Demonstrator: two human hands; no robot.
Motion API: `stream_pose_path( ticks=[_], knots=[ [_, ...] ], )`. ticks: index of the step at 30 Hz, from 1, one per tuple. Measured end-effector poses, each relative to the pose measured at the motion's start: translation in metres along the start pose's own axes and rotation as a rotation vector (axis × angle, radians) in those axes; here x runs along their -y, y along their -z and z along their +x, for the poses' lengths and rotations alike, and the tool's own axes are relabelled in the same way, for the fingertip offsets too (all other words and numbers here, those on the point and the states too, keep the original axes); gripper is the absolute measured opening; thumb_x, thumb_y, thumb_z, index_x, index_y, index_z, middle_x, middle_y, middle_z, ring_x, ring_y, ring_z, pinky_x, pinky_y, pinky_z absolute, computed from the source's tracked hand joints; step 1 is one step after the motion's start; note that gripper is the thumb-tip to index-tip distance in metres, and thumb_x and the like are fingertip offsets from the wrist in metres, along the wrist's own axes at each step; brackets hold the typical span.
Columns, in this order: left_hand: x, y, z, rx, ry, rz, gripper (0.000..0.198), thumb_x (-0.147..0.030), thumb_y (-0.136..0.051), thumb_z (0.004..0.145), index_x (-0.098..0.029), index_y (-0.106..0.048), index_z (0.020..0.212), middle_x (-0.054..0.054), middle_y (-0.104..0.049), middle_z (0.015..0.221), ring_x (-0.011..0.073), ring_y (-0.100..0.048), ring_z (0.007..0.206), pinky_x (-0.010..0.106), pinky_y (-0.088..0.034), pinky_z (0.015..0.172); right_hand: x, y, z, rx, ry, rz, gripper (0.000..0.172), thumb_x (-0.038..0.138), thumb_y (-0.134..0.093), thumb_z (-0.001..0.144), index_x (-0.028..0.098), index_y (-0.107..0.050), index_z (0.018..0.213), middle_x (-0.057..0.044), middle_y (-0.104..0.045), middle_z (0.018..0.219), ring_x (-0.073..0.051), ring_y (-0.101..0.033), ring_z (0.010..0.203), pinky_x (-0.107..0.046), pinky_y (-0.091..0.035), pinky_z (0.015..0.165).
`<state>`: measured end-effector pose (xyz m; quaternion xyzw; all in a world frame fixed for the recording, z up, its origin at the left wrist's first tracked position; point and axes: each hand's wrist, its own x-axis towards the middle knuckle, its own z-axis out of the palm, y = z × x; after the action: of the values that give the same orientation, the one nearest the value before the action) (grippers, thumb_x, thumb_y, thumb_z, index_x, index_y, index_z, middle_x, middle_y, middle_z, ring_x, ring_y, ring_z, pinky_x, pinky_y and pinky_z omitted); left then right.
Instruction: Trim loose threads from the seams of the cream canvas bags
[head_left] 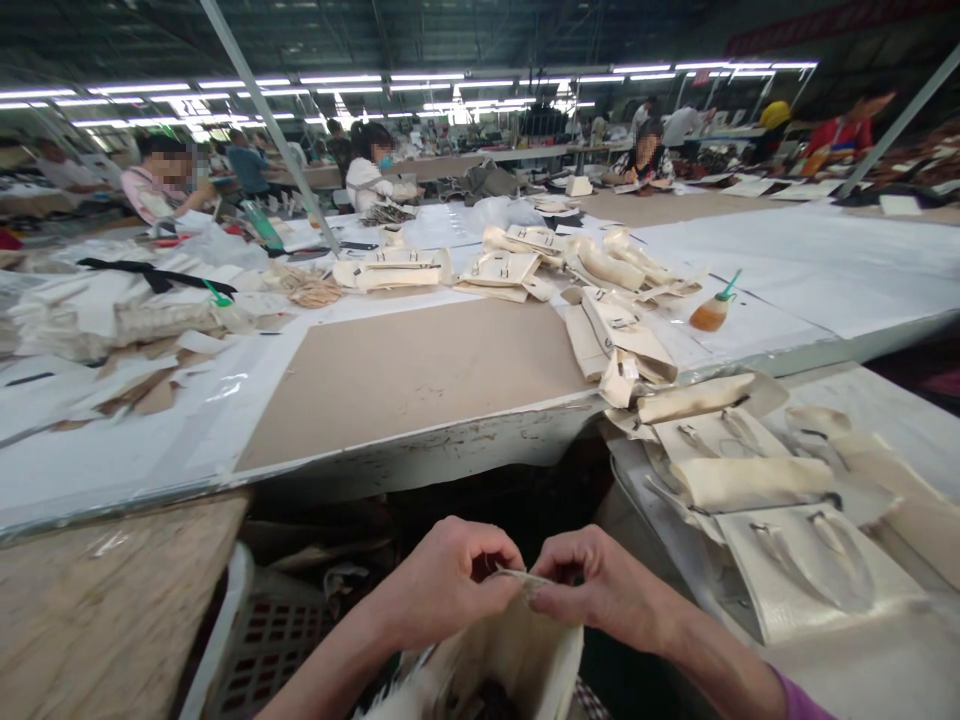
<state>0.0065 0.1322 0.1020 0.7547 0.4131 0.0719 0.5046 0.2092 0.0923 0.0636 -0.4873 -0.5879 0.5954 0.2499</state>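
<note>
Low in the middle, a cream bag piece (536, 650) hangs at the lap, its top edge pinched between both hands. My left hand (450, 575) is closed with thumb and fingers on the edge from the left. From the right, my right hand (600, 585) pinches the same edge, a short gap from the left one. Thin frayed fibres show between the fingertips. The lower part of the piece runs out of the picture.
A white plastic basket (274, 625) and a wooden board (112, 600) are at the lower left. Cream bags (810, 560) lie at right; more (615, 335) lie on the white table (187, 430). A glue bottle (709, 312) stands behind. Several people work farther back.
</note>
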Motion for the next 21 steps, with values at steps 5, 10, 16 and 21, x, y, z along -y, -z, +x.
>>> stream_pose_path(
  ticks=[5, 10, 16, 21],
  knots=[
    [-0.005, -0.006, -0.002, -0.129, -0.060, 0.175, 0.016, -0.010, -0.054, 0.071, -0.017, -0.068, 0.069, -0.005, -0.060, 0.063, 0.0089, -0.048, 0.059, 0.021, -0.030, 0.055, 0.000, -0.003, 0.002, -0.022, 0.014, -0.048, 0.011, 0.018, -0.065, 0.076, 0.011, -0.072, 0.071, 0.005, -0.052, 0.057, -0.007, -0.039, 0.055, -0.018, -0.028, 0.048],
    [-0.001, -0.019, -0.001, -0.244, -0.086, 0.307, 0.019, -0.007, -0.050, 0.067, -0.017, -0.066, 0.063, -0.003, -0.059, 0.062, 0.0101, -0.049, 0.057, 0.023, -0.029, 0.054, -0.004, -0.006, 0.003, -0.054, 0.071, -0.122, 0.014, 0.021, -0.064, 0.080, 0.013, -0.071, 0.071, 0.005, -0.052, 0.058, -0.008, -0.041, 0.056, -0.019, -0.028, 0.049],
    [0.002, -0.017, 0.002, -0.224, 0.032, 0.148, 0.016, -0.011, -0.051, 0.065, -0.016, -0.066, 0.064, -0.002, -0.056, 0.062, 0.0121, -0.046, 0.060, 0.024, -0.029, 0.055, 0.000, -0.008, 0.004, -0.053, 0.078, -0.096, 0.015, 0.021, -0.063, 0.080, 0.014, -0.071, 0.070, 0.005, -0.051, 0.058, -0.008, -0.040, 0.055, -0.020, -0.027, 0.049],
    [0.005, -0.001, 0.003, -0.031, 0.199, -0.227, 0.015, -0.017, -0.057, 0.069, -0.013, -0.071, 0.072, -0.004, -0.051, 0.059, 0.0105, -0.040, 0.058, 0.022, -0.027, 0.052, 0.002, -0.007, 0.001, -0.029, 0.031, 0.001, 0.011, 0.018, -0.064, 0.076, 0.014, -0.073, 0.070, 0.005, -0.051, 0.057, -0.008, -0.040, 0.056, -0.019, -0.028, 0.050]
  ],
)
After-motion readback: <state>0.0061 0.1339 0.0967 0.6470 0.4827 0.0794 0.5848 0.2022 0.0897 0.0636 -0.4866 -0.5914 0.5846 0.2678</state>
